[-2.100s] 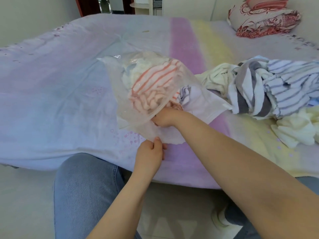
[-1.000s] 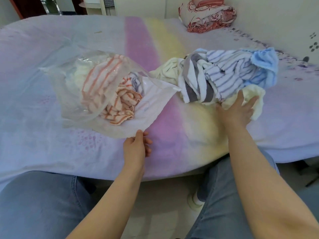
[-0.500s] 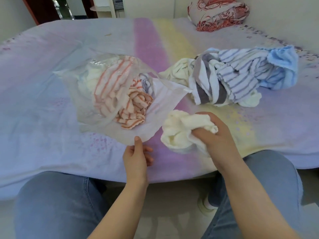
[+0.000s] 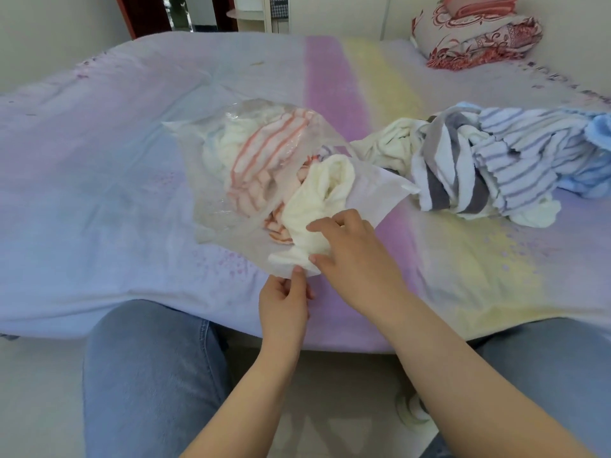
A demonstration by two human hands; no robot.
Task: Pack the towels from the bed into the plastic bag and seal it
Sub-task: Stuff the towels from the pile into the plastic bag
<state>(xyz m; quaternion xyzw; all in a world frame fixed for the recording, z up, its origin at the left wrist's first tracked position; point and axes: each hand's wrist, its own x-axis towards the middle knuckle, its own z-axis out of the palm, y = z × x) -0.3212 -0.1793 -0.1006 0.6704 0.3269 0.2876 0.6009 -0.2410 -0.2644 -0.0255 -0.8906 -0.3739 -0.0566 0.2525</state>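
The cream towel (image 4: 317, 206), out on the bed half a second ago, now sits in the mouth of the plastic bag (image 4: 211, 180). The left hand (image 4: 284, 302) pinches the bag's near edge. The right hand (image 4: 353, 256) grips the cream towel. Further right, more towels (image 4: 489, 160) lie heaped on the bed (image 4: 82, 160).

A folded red-and-white patterned quilt (image 4: 476, 31) sits at the far right; a dark red door frame (image 4: 127, 14) stands far left; pale floor (image 4: 36, 398) lies near
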